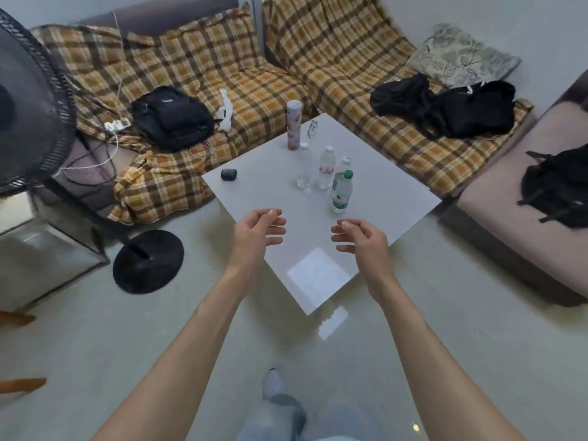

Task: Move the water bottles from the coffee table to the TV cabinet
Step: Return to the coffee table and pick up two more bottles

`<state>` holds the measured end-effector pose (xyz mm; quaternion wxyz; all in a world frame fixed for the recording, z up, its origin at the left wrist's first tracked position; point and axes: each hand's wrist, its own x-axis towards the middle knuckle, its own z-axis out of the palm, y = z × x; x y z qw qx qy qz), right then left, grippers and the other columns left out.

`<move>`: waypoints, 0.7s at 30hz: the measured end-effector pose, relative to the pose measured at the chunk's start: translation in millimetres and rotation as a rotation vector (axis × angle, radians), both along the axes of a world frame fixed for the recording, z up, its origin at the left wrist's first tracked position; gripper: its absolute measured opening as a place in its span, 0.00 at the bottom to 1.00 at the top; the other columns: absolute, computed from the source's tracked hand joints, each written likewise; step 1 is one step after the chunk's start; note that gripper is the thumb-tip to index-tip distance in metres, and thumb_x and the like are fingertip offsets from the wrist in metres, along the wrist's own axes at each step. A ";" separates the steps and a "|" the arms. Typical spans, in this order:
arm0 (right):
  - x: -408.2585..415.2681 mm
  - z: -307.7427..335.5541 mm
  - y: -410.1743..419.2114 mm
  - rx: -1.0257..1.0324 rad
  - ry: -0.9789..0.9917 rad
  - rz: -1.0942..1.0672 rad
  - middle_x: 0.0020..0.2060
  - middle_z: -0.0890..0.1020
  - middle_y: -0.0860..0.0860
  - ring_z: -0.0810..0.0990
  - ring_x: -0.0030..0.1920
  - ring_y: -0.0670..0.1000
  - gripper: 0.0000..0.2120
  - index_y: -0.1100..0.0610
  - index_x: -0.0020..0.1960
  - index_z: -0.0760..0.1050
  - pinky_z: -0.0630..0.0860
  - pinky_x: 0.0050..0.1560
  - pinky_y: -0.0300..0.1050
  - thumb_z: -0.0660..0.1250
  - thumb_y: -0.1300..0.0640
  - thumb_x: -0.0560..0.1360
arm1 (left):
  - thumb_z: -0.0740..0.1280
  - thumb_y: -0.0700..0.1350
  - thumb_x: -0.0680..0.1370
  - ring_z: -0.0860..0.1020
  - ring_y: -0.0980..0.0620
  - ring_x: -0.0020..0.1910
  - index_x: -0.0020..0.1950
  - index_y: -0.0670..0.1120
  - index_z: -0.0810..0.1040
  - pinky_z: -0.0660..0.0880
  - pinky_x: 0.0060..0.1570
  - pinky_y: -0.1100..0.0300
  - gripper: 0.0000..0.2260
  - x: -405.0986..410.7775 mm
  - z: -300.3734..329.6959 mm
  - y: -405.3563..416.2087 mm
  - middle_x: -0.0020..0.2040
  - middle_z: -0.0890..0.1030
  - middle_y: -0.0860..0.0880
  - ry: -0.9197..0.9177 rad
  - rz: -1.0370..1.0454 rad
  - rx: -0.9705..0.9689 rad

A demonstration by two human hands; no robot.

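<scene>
From the head camera we see both forearms stretched forward over the near corner of the white surface (375, 183), palms turned toward each other. Our left hand (259, 229) and our right hand (361, 237) are released, fingers loosely curled, grasping nothing, and well apart from one another.

We count four water bottles, all upright near the middle of the surface, beyond the hands. The clear bottle (303, 167) on the left has no label we can make out. Just beside it stands a bottle with a red-and-white label (326, 168). Nearest our right hand is the green-capped bottle (341, 194) with a green-and-white label, and a fourth bottle (345, 163) stands close behind it, partly hidden.

We also count one tall patterned canister (294, 125), one pair of glasses (312, 128) and one small dark case (228, 174) on the surface. Three black bags lie on the sofas: a backpack (173, 117) on the plaid cover, a second bag (445, 105) to the right, a third (560, 187) on the far-right seat.
</scene>
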<state>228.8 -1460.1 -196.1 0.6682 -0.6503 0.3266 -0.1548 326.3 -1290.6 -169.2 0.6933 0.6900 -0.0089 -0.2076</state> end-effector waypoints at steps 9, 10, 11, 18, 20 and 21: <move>111.6 -5.7 -47.2 0.015 0.020 -0.079 0.47 0.85 0.53 0.84 0.47 0.52 0.10 0.58 0.54 0.80 0.81 0.48 0.46 0.64 0.55 0.78 | 0.63 0.46 0.80 0.82 0.47 0.46 0.54 0.42 0.81 0.80 0.51 0.51 0.11 128.7 -6.0 -56.9 0.50 0.84 0.41 0.023 -0.099 0.054; 122.6 -10.2 -54.8 0.021 0.028 -0.090 0.47 0.85 0.53 0.84 0.47 0.52 0.10 0.58 0.54 0.80 0.81 0.47 0.45 0.64 0.55 0.78 | 0.63 0.46 0.80 0.82 0.47 0.46 0.54 0.42 0.81 0.80 0.51 0.51 0.11 140.6 -9.4 -65.8 0.50 0.84 0.41 0.025 -0.107 0.062; 133.3 -15.1 -62.9 0.027 0.035 -0.104 0.46 0.85 0.53 0.84 0.47 0.52 0.10 0.58 0.54 0.80 0.81 0.47 0.45 0.64 0.56 0.78 | 0.63 0.46 0.80 0.82 0.47 0.45 0.54 0.43 0.81 0.80 0.50 0.51 0.10 152.8 -13.0 -75.1 0.50 0.84 0.41 0.028 -0.113 0.071; 194.3 -46.5 -131.0 0.072 0.092 -0.188 0.46 0.85 0.55 0.84 0.46 0.53 0.09 0.57 0.53 0.80 0.81 0.45 0.45 0.65 0.56 0.77 | 0.64 0.45 0.79 0.82 0.48 0.44 0.53 0.44 0.81 0.80 0.48 0.52 0.09 224.0 -42.6 -158.6 0.46 0.84 0.44 0.058 -0.217 0.177; 210.2 -57.6 -153.3 0.070 0.114 -0.219 0.45 0.85 0.55 0.84 0.45 0.54 0.08 0.58 0.53 0.80 0.81 0.45 0.46 0.65 0.57 0.76 | 0.65 0.45 0.79 0.82 0.50 0.43 0.53 0.44 0.81 0.81 0.48 0.53 0.08 243.7 -54.5 -184.6 0.45 0.84 0.46 0.049 -0.256 0.213; 216.8 -63.5 -162.1 0.067 0.139 -0.235 0.45 0.85 0.55 0.84 0.45 0.55 0.08 0.58 0.53 0.80 0.81 0.45 0.47 0.66 0.57 0.76 | 0.65 0.44 0.78 0.82 0.50 0.43 0.52 0.44 0.81 0.81 0.47 0.53 0.08 253.3 -60.0 -195.2 0.45 0.83 0.46 0.047 -0.274 0.242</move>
